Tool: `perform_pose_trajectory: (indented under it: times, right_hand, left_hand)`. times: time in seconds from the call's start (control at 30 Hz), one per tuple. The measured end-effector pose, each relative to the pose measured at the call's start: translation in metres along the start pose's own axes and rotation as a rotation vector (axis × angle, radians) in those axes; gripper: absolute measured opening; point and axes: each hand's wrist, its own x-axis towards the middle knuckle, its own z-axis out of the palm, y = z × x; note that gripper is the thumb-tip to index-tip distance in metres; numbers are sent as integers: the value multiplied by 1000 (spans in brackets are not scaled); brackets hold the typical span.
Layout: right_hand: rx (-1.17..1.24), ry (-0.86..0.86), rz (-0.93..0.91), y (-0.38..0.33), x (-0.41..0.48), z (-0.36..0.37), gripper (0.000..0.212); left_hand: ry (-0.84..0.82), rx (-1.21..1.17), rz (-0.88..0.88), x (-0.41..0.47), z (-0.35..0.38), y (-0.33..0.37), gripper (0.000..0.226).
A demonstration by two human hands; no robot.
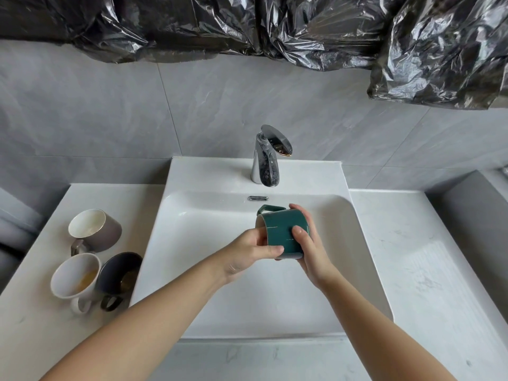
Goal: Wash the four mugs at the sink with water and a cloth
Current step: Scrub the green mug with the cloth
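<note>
Our bare forearms (154, 320) come in from the bottom edge and meet over the white rectangular ceramic basin (209, 284), where both hands hold the dark green ceramic mug (280, 232). It lies on its side in the air above the bowl, mouth turned left, its handle pointing away from us toward the chrome single-lever tap (265, 163).

Our left hand (247, 251) pinches the mug's wall at the rim: the thumb presses on the outside and the fingers seem to go into the mouth (they are hidden, so we cannot say how they lie). We judge this is for rubbing the inside. Our right hand (310, 243) is curled round the base end, thumb on the green side, to steady the mug and turn it. Holding it over the bowl keeps drips off the white marble-look counter (412, 243).

We see no stream at the spout and no cloth anywhere, so the wash looks barely begun.

Three mugs wait in a cluster on the counter left of the basin, close at hand: a taupe mug with a gilt rim (96, 229), a white mug with brownish dregs (75, 279) and a dark blue-black mug (121, 276) just beside it. Crumpled black plastic sheeting (275, 28) hangs along the grey tiled wall (110, 111) above.
</note>
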Motion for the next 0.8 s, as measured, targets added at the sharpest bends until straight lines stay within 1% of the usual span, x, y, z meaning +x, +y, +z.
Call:
perform_pose_trajectory:
  times: [0.07,0.1,0.17,0.23,0.27,0.3,0.37,0.4,0.43,0.47,0.5,0.53,0.57,0.6,0.67,0.7,0.73,0.8]
  right_hand:
    - [-39,11,-10,3,-1,0,60]
    - [-39,7,20,3,-2,1,62]
    - [9,-28,148,2,-2,1,74]
    - [105,-86,300,-4,-2,-2,91]
    - [158,-124,357,-8,-2,-4,91]
    - [209,-134,404,-12,0,-5,83]
    - [297,-95,489,-19,4,-6,61]
    - [319,-63,508,-20,6,-6,55]
    - [315,-25,502,-19,8,-5,50]
    - [288,2,472,-18,10,-2,44]
    - [251,11,421,-15,11,0,41]
    - [210,23,360,-11,12,1,43]
    - [166,31,288,-8,12,2,49]
    - [111,31,202,-6,13,1,55]
    - [-49,19,41,-4,14,0,59]
    - [-117,13,-1,-3,15,-2,59]
    - [-133,-7,0,-5,16,-3,61]
    - [-38,-106,127,-13,15,-5,68]
  left_hand:
    - [3,26,4,2,3,0,45]
    - [35,65,8,3,4,0,43]
    - [119,184,21,5,2,-2,39]
    - [155,349,44,7,-4,-7,32]
    - [151,469,60,7,-9,-9,26]
    - [133,614,74,8,-13,-9,22]
    - [71,867,105,10,-17,-7,21]
    - [42,940,104,12,-16,-5,21]
    - [26,964,88,12,-14,-3,21]
    - [12,906,54,13,-12,-3,27]
    - [-12,736,14,14,-10,-2,35]
    - [-29,522,-25,13,-7,0,45]
    - [-33,339,-48,11,-6,0,50]
    - [-24,216,-51,10,-5,1,49]
    - [44,83,-41,12,-5,1,42]
    - [93,39,-35,13,-5,0,39]
    - [131,19,-25,14,-7,-2,37]
    - [152,71,10,14,-11,-6,33]
